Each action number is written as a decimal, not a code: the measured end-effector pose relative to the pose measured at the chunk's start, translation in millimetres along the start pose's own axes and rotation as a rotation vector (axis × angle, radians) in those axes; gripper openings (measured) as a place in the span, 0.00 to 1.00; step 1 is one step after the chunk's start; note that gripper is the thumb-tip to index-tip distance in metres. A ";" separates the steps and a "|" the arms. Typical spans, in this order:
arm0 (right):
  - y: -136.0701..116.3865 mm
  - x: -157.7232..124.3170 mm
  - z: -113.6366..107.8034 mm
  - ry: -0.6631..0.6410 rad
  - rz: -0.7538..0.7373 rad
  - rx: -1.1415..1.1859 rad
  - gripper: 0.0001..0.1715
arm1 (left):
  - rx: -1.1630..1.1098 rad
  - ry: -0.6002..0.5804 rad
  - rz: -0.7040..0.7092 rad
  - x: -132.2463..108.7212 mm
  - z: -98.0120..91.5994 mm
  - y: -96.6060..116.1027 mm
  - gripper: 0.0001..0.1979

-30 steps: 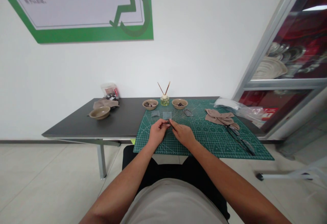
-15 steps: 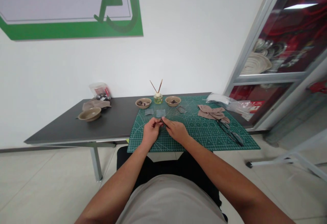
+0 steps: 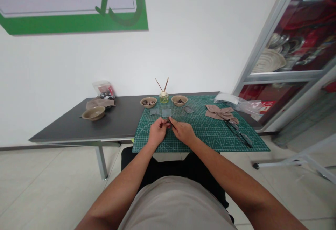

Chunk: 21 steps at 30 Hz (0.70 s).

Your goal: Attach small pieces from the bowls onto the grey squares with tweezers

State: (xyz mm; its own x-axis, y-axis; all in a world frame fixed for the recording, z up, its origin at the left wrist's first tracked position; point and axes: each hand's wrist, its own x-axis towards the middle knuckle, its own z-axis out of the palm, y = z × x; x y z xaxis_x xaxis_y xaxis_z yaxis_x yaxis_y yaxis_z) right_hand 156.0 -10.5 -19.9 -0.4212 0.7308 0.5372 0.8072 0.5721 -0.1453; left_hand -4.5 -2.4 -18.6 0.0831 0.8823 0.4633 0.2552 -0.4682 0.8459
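My hands meet over the near part of the green cutting mat (image 3: 210, 135) on the desk (image 3: 118, 121). My right hand (image 3: 182, 132) is pinched on a thin dark tool (image 3: 171, 122). My left hand (image 3: 156, 132) has its fingertips pressed together at the tool's tip; what they hold is too small to tell. A grey square (image 3: 166, 112) lies just beyond, with two bowls (image 3: 148, 102) further back.

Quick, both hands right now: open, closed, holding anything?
Left hand: closed in a pinch; what it pinches is too small to tell.
Right hand: closed on a thin dark tool.
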 end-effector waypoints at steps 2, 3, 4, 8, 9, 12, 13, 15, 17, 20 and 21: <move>-0.4 0.1 0.5 -0.004 0.024 0.005 0.27 | 0.001 -0.008 0.002 -1.0 0.5 0.3 0.06; 0.1 0.6 0.7 -0.004 0.048 0.013 0.27 | -0.012 -0.012 -0.006 -1.4 0.9 0.3 0.06; 1.2 1.3 0.6 0.007 0.081 0.031 0.26 | -0.032 -0.010 -0.017 -1.5 1.2 0.3 0.05; 10.5 7.0 -3.9 0.205 0.313 0.234 0.22 | -0.113 0.065 -0.062 2.0 1.0 0.9 0.05; 13.2 8.6 -5.4 0.253 0.388 0.300 0.21 | -0.114 0.103 -0.067 3.5 0.4 1.3 0.06; 17.0 11.6 -7.8 0.263 0.559 0.483 0.24 | -0.088 0.201 -0.074 7.3 -2.3 3.7 0.08; 16.4 11.9 -7.6 0.236 0.575 0.529 0.25 | -0.084 0.216 -0.077 7.9 -3.2 5.1 0.08; 12.7 11.8 -5.9 0.176 0.554 0.550 0.28 | -0.077 0.229 -0.090 8.2 -4.5 8.8 0.09; 8.0 11.2 -4.4 0.144 0.506 0.453 0.27 | -0.043 0.224 -0.108 7.9 -5.1 13.4 0.09; 3.5 10.5 -5.7 0.196 0.439 0.240 0.26 | 0.098 0.129 -0.133 9.0 -5.0 19.4 0.09; 2.8 10.2 -7.3 0.220 0.398 0.206 0.26 | 0.142 0.096 -0.136 10.0 -4.7 20.5 0.09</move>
State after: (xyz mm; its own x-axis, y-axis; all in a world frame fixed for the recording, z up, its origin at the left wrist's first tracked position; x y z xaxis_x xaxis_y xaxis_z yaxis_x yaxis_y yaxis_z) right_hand 157.0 -4.2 -8.8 0.0176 0.8243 0.5659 0.7800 0.3428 -0.5236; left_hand -3.0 -3.4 4.6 -0.0512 0.9250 0.3764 0.3914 -0.3282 0.8597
